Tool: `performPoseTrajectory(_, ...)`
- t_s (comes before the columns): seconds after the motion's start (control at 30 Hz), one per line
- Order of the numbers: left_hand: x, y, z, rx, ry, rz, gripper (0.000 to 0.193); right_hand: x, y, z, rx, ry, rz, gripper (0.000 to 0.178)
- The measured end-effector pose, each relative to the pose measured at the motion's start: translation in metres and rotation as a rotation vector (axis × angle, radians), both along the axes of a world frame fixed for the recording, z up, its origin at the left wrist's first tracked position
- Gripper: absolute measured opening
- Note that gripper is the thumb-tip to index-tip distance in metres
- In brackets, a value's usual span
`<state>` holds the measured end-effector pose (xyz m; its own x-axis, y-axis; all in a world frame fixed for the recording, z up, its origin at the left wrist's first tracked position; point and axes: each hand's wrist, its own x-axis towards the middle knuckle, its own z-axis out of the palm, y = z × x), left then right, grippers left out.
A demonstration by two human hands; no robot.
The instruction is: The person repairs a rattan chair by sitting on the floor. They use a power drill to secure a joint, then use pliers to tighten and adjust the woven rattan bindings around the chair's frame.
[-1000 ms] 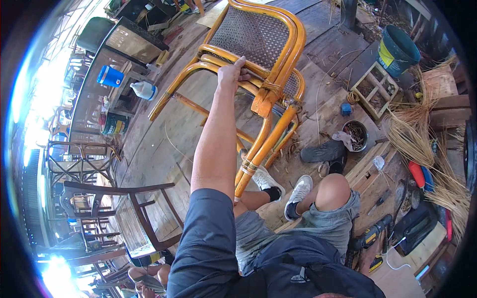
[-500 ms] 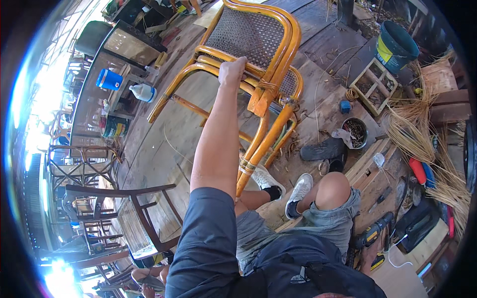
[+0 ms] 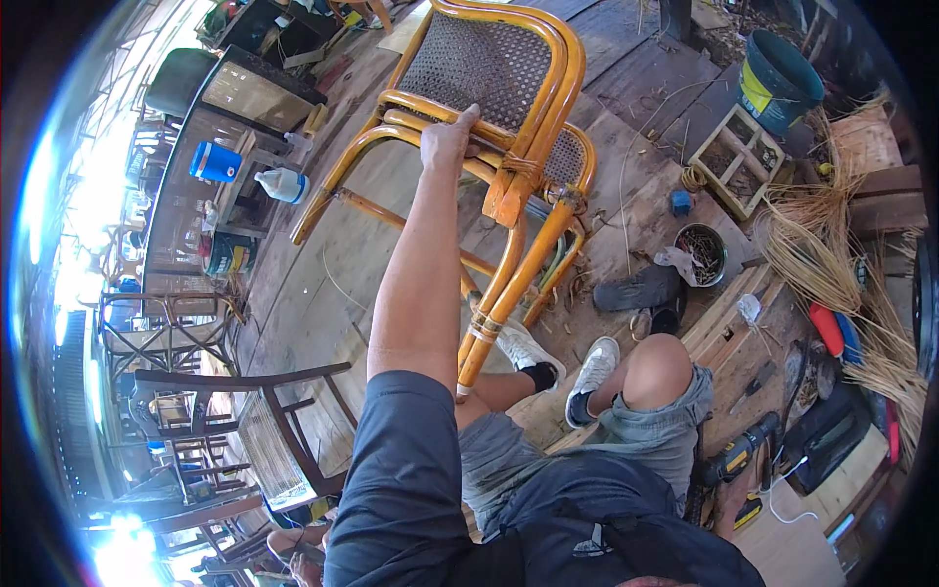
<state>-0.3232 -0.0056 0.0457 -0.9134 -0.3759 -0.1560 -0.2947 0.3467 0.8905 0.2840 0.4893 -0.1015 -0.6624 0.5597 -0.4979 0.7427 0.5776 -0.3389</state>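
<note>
While the left hand (image 3: 449, 144) pinches a rail of the rattan chair (image 3: 538, 127), probably to steady it, the chair sits before the person's legs (image 3: 655, 368); right hand's grip not discernible.

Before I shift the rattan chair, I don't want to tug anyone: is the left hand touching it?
Touching: the head view shows the left hand wrapped over the frame of the rattan chair, with no gap between them.

white glare (image 3: 76, 230) floods the left; the middle is fairly sharp, lines bowing toward a black rim.
</note>
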Motion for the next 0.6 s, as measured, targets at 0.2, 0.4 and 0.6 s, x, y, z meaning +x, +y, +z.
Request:
performPoseTrajectory(0.2, 0.004, 0.003, 0.005, -0.001, 0.003, 0.029, 0.046, -0.009, -0.008, 0.006, -0.033, 0.025, -0.046, 0.085)
performPoseTrajectory(0.4, 0.002, 0.000, 0.006, 0.160, -0.034, 0.014, 0.048, -0.001, 0.001, -0.009, -0.045, 0.064, -0.017, 0.087)
performPoseTrajectory(0.6, 0.004, 0.003, 0.009, 0.169, -0.009, -0.001, 0.045, -0.005, -0.009, 0.003, -0.019, 0.138, -0.028, 0.075)
